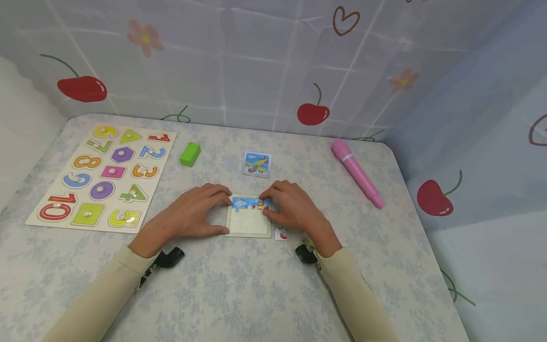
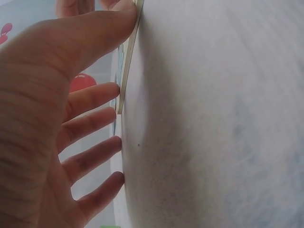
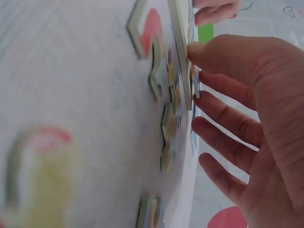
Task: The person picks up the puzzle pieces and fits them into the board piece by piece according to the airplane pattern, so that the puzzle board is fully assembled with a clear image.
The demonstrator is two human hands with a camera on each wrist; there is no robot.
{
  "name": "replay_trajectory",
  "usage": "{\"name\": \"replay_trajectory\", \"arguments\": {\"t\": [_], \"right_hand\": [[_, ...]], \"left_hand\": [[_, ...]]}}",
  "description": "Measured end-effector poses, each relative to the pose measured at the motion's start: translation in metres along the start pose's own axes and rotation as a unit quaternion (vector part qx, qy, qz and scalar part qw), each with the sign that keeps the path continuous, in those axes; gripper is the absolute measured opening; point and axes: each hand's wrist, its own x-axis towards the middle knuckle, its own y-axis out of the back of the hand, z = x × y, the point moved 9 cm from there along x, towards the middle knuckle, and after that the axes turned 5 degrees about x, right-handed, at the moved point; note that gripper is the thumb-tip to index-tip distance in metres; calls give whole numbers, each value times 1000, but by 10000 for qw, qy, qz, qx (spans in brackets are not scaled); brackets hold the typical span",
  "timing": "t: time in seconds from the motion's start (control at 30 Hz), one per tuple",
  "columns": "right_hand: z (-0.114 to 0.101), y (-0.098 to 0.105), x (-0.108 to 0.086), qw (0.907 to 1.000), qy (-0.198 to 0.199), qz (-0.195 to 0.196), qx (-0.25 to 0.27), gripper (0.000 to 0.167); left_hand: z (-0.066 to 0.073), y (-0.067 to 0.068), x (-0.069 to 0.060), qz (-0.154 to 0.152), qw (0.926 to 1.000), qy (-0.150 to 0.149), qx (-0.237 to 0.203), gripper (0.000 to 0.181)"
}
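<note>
Head view first: out on the floral worktop (image 1: 239, 285), well in from its side edges, a pale puzzle tray (image 1: 248, 227), with blue-sky pieces (image 1: 242, 203) in a row along its far edge. Here at the tray's left edge, the left hand (image 1: 194, 209): thumb at the near corner, index finger at the far one, all fingers loose and extended. And at the far right corner, the right hand (image 1: 295, 206), thumb and forefinger bent in a pinch on a red-and-yellow piece (image 1: 262, 204). Just off the near right corner, a loose piece (image 1: 280, 233). Beyond the tray, an airplane card (image 1: 257, 165); towards the worktop's far left corner, a number board (image 1: 96, 175), a green block (image 1: 190, 154) near it; over by the far right corner, a pink wand-shaped toy (image 1: 359, 173).

Across to the left wrist: thumb against the tray's edge, index fingertip at its corner, remaining fingers spread, nothing in their grasp.

Now the right wrist: thumb on the tray's edge, forefinger close by the pinched piece, outer fingers extended and free. How firm a pinch, cannot tell. Scattered beside the tray, several jigsaw bits (image 3: 166, 137); nearer the lens, a yellow-and-red shape (image 3: 47, 175), badly blurred.
</note>
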Motion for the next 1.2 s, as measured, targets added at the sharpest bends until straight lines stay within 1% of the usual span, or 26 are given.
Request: {"name": "replay_trajectory", "arguments": {"t": [0.13,0.23,0.33,0.5,0.63,0.9,1.03,1.2], "right_hand": [[-3,-1,1,9999,-18,-61,122,34],[-3,-3,1,9998,-61,-118,122,34],[-4,-4,2,9999,-76,-81,104,32],[-4,-4,2,9999,-85,-19,128,24],[-5,-4,1,9998,-129,-57,148,23],[-8,-2,0,9998,26,-104,188,24],[-7,-2,0,9994,-18,-273,212,27],[0,0,-4,9984,-205,-454,266,30]], "left_hand": [[0,1,0,7,10000,-7,-8,65],[1,1,0,17,10000,-28,-3,66],[1,2,0,18,10000,-32,-11,66],[1,4,0,32,10000,-36,-27,65],[1,3,1,65,10000,-72,-26,66],[2,4,0,102,9999,-83,-3,66],[2,3,0,75,10000,-60,-19,65],[2,2,0,23,10000,-10,-53,65]]}}
